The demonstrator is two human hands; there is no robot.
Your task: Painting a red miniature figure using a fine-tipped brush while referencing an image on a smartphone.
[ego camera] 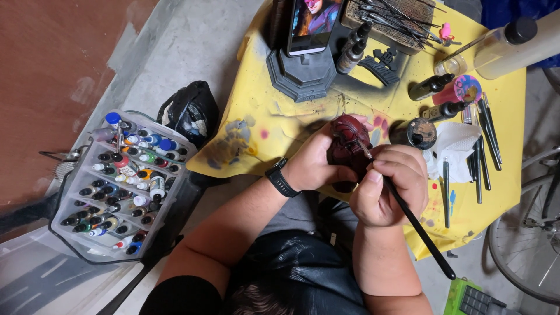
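- My left hand [315, 163] grips a dark red figurine [348, 143] over the near edge of the yellow table [496, 192].
- My right hand [388, 184] pinches a black brush [417, 224], tip touching the figurine.
- Far left, a clear tray [73, 219] holds rows of small paint bottles [119, 186] with coloured caps.
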